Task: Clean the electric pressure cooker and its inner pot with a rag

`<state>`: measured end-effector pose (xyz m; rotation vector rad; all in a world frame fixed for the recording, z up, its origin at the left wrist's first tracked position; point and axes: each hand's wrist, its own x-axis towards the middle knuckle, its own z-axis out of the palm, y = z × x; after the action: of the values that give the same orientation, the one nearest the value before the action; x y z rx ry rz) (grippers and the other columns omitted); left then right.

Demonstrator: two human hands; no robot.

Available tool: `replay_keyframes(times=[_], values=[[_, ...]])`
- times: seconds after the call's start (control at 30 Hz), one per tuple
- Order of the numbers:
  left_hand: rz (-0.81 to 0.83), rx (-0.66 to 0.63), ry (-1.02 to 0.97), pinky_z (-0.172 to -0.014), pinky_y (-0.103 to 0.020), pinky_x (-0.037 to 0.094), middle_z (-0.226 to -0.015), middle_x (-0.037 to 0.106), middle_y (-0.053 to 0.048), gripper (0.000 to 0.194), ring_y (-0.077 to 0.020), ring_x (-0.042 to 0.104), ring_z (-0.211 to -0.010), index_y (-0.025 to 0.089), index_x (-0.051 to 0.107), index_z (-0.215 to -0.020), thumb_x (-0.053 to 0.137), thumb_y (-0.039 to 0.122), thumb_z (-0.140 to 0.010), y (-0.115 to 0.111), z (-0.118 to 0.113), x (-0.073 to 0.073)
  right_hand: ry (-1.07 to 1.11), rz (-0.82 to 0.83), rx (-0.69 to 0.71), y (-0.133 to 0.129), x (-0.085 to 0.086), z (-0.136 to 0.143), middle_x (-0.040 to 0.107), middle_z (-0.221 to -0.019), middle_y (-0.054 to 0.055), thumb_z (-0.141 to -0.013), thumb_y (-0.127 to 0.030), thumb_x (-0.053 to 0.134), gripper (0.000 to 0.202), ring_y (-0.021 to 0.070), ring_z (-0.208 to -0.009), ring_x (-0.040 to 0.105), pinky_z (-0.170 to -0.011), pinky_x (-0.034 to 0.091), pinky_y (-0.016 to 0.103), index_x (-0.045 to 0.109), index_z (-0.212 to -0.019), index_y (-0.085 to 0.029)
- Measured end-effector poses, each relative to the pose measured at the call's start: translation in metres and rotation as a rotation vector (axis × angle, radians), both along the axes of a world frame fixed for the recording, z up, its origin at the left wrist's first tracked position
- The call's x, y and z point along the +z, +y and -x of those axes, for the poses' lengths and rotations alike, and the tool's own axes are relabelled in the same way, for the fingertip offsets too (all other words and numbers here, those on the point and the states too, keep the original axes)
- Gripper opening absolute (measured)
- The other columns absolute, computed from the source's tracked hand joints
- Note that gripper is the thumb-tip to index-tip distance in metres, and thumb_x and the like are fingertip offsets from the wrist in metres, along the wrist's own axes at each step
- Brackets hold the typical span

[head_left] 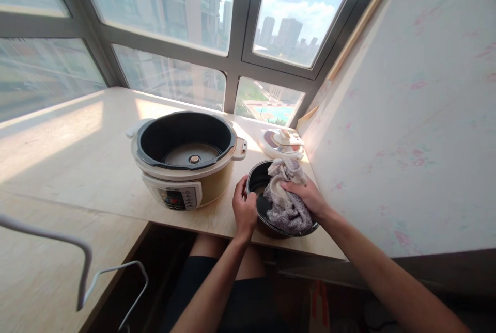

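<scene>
1. Two bare hands, head view: the left hand (pixel 245 211) and the right hand (pixel 308 200) work at a dark pot (pixel 258 173), which stands on the tabletop (pixel 89 168) to the right of the cooker (pixel 217 186), near it but apart.
2. Fingers: those of the left hand grasp the pot's rim on the side toward the cooker; those of the right hand clasp a bunched grey-and-white cloth (pixel 291 213) inside the pot, partly hidden by its folds.
3. Surroundings: the cooker is uncovered, its heating plate (pixel 176 155) exposed within and its control panel (pixel 176 196) in front. A white lid (pixel 273 146) lies to the cooker's right, farther back than the pot.
4. Stage, as judged: wiping the pot's interior appears to be the step in hand; how much is wiped cannot be told. The pot is not seated in the cooker, nor the lid fitted.
</scene>
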<state>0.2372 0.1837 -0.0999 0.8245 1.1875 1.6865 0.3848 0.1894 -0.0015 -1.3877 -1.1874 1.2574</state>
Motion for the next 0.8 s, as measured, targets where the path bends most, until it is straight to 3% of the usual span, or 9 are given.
replay_keyframes(times=[0.13,0.3,0.43,0.57,0.63,0.73,0.8], values=[[-0.012,-0.018,0.051,-0.105,-0.034,0.047,-0.126,0.067,-0.009,0.051,-0.0224,0.062,-0.117,0.015,0.064,-0.123,0.051,0.013,-0.074,-0.001,0.003,0.003,0.041,-0.073,-0.324,-0.035,0.009,-0.03,0.074,-0.093,0.008,-0.06,-0.045,0.087,0.052,0.0249,-0.082,0.069,-0.076,0.057,0.036,0.069,-0.098,-0.014],[0.002,-0.042,0.192,-0.112,-0.038,0.042,-0.135,0.062,-0.01,0.051,-0.024,0.057,-0.127,0.016,0.062,-0.129,0.052,0.014,-0.079,-0.003,0.008,0.001,0.097,-0.162,-0.665,-0.084,-0.004,-0.07,0.073,-0.103,0.008,-0.066,-0.045,0.081,0.048,0.0268,-0.092,0.071,-0.082,0.06,0.038,0.07,-0.105,-0.018],[-0.096,0.039,0.477,-0.119,-0.045,0.034,-0.14,0.057,-0.016,0.042,-0.0275,0.049,-0.136,0.014,0.062,-0.128,0.054,0.021,-0.087,-0.011,0.013,0.0,0.149,-0.182,-0.812,-0.118,-0.027,-0.095,0.072,-0.11,0.007,-0.067,-0.043,0.079,0.043,0.0271,-0.109,0.068,-0.092,0.059,0.038,0.072,-0.101,-0.018],[-0.335,0.078,0.732,-0.119,-0.05,0.031,-0.148,0.05,-0.018,0.036,-0.0308,0.036,-0.147,0.014,0.062,-0.127,0.053,0.025,-0.093,-0.033,0.011,0.018,0.19,-0.149,-0.848,-0.137,-0.046,-0.104,0.072,-0.114,0.007,-0.073,-0.044,0.072,0.04,0.029,-0.112,0.068,-0.091,0.06,0.042,0.073,-0.106,-0.021],[-0.475,-0.037,0.852,-0.118,-0.049,0.033,-0.142,0.056,-0.017,0.032,-0.0301,0.041,-0.145,0.016,0.063,-0.124,0.052,0.024,-0.095,-0.048,0.006,0.034,0.156,-0.175,-0.858,-0.14,-0.053,-0.102,0.071,-0.118,0.008,-0.075,-0.044,0.071,0.041,0.0291,-0.109,0.069,-0.088,0.061,0.042,0.072,-0.109,-0.022],[-0.575,-0.503,1.125,-0.109,-0.045,0.042,-0.114,0.071,-0.014,0.027,-0.0279,0.064,-0.118,0.017,0.065,-0.118,0.053,0.029,-0.097,-0.067,-0.004,0.056,0.105,-0.202,-0.911,-0.139,-0.059,-0.095,0.071,-0.118,0.008,-0.074,-0.044,0.073,0.042,0.0291,-0.108,0.07,-0.086,0.062,0.041,0.071,-0.109,-0.021],[-0.544,-0.746,1.346,-0.096,-0.044,0.048,-0.105,0.072,-0.015,0.03,-0.0281,0.069,-0.1,0.014,0.063,-0.121,0.055,0.029,-0.096,-0.074,-0.011,0.065,0.121,-0.235,-0.925,-0.137,-0.062,-0.088,0.071,-0.118,0.008,-0.071,-0.043,0.077,0.047,0.0292,-0.114,0.068,-0.093,0.059,0.04,0.071,-0.111,-0.02]])
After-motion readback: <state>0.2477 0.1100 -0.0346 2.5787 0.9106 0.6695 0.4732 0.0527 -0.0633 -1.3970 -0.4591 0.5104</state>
